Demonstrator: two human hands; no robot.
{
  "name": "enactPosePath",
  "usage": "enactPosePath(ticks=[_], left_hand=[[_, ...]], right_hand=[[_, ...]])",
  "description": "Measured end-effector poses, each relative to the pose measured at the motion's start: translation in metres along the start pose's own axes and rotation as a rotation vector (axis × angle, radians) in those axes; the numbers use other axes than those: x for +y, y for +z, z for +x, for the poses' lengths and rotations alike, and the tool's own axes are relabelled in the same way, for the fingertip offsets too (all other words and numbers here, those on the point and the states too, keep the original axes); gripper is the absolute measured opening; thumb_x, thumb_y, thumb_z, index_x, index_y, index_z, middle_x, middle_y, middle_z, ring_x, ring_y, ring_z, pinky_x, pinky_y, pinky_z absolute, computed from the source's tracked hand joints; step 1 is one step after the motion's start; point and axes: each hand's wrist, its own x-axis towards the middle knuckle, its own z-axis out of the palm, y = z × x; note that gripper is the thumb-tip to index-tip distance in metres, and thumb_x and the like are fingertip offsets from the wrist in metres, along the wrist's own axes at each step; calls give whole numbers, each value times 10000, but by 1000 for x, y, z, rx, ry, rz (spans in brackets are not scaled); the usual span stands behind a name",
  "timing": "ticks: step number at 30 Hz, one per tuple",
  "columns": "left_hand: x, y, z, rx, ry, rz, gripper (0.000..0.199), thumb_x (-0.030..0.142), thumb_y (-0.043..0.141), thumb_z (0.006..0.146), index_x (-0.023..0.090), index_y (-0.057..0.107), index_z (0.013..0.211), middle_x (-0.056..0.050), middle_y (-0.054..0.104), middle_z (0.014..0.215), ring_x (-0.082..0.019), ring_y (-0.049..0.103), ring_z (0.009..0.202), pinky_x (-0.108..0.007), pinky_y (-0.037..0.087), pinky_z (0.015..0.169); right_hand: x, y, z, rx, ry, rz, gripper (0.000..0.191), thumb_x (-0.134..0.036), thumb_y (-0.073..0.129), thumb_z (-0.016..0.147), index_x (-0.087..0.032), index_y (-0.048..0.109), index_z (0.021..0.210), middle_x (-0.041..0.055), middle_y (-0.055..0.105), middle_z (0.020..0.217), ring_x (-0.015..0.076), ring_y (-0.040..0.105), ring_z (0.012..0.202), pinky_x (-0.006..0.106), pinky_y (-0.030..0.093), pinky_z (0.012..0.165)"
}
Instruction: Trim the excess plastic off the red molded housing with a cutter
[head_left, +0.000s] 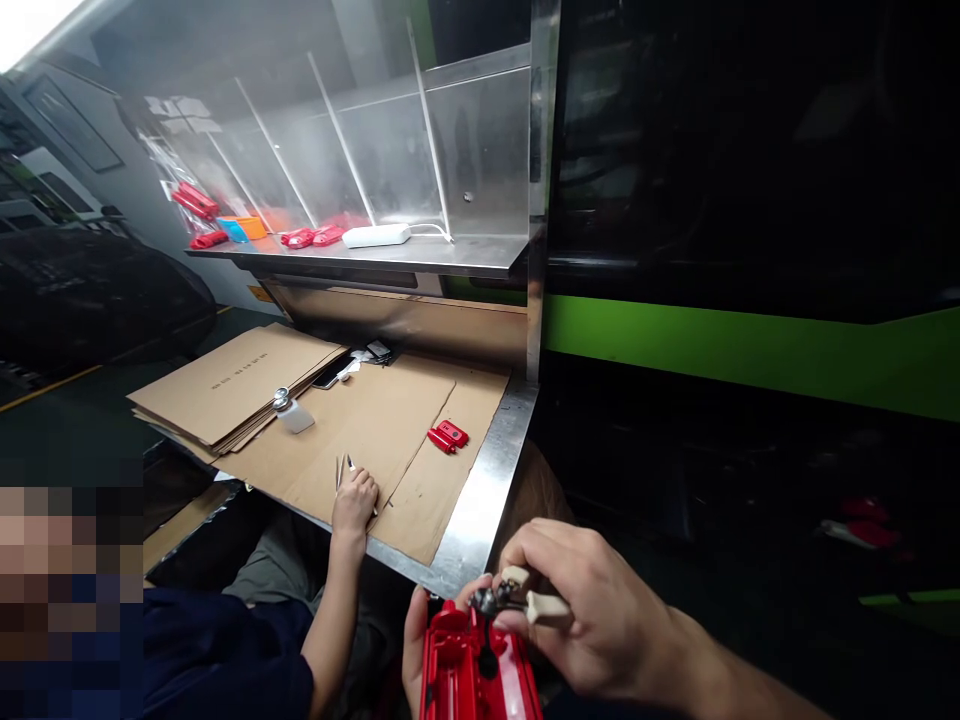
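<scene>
At the bottom of the head view, my left hand (415,640) grips a red plastic part (480,675) by its left side, mostly hidden behind it. My right hand (592,605) is closed around small pliers (547,607) with cream handles. The dark metal jaws of the pliers are at the top end of the red part. Whether the jaws hold anything is too small to tell.
A co-worker's hand (355,500) holds tweezers on the cardboard-covered table (375,420). Two small red parts (448,436), a white bottle (293,415) and stacked cardboard (240,380) lie there. A metal shelf (465,253) holds red parts. The metal table edge is near my hands.
</scene>
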Motion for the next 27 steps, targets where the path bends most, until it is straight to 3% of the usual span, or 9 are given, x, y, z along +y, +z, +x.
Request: enactPosePath(ticks=[5,9,13,21,22,24,27], left_hand=[[-2,6,-1,22,63,-50,160,191,606,961,135,605,810,23,616,721,-88,583,619,-197,539,571],[-3,10,-1,23,67,-56,179,202,585,974,135,599,809,26,609,712,-91,580,611,-204,534,562],[-2,15,-1,19,59,-40,193,191,572,979,140,598,795,27,605,703,-88,576,605,-199,532,557],[4,19,0,-44,42,53,140,191,629,949,131,611,824,26,631,733,-90,600,632,-198,558,593],[5,19,0,-63,38,74,128,204,647,939,139,621,832,20,639,743,-98,607,641,-209,565,595],[8,22,0,-94,32,116,116,256,655,938,171,643,859,1,659,769,-118,617,661,-237,578,595],[9,29,-3,-126,22,169,125,295,635,950,181,653,904,-15,671,813,-142,632,697,-274,588,606]], right_hand=[[8,13,-8,20,-41,-27,144,-115,498,814,-181,585,909,19,638,865,151,549,766,264,417,705],[8,16,-19,17,112,140,18,-184,528,825,-188,544,833,18,635,832,149,567,742,241,420,648],[12,19,-30,26,299,282,159,-306,566,878,-175,542,791,26,604,773,149,553,701,232,406,599],[8,-2,-62,-68,541,527,160,-246,653,813,-172,516,779,-13,562,749,110,482,664,212,363,607],[11,-8,-67,-24,537,486,173,-276,644,844,-177,517,780,-11,560,746,112,481,654,216,365,595],[32,-25,-75,215,492,230,191,-338,598,916,-196,547,800,10,592,787,139,531,689,237,418,621],[104,-58,-76,663,502,-296,194,-391,538,929,-227,643,938,69,678,1047,225,633,986,345,496,915]])
